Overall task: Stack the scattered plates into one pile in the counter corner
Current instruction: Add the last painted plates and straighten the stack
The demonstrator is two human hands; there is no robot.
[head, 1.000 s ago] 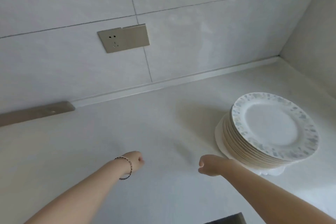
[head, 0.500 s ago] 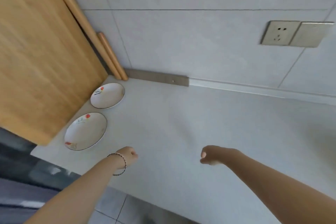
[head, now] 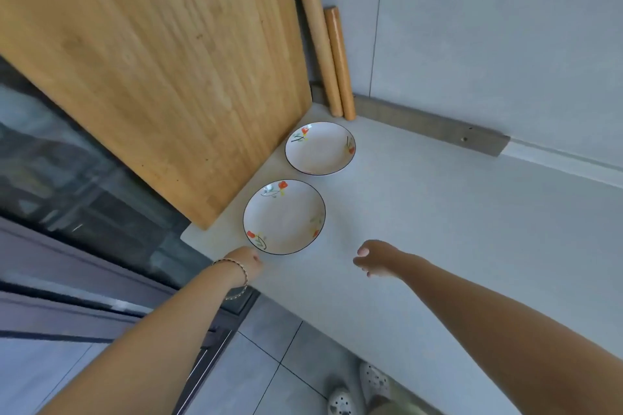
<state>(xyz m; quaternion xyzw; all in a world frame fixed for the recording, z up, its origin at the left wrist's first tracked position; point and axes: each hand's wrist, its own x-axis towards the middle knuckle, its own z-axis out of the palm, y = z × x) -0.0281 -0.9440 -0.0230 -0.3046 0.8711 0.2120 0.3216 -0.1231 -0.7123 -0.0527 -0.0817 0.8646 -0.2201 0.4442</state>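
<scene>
Two white plates with red flowers lie on the pale counter. The near plate sits close to the counter's front edge. The far plate lies behind it, near the wall. My left hand, with a bracelet on the wrist, is curled and empty just below the near plate's rim. To the right of that plate my right hand hovers over the counter with fingers loosely apart, holding nothing. The plate pile is out of view.
A large wooden board leans at the left, right beside both plates. Two wooden rolling pins stand against the tiled wall behind the far plate. A grey strip runs along the wall's base. Floor tiles and shoes show below the counter edge.
My view has swung left from the plate pile to the two flowered plates. Both hands have come nearer to the near plate, and my right hand has opened from a fist.
</scene>
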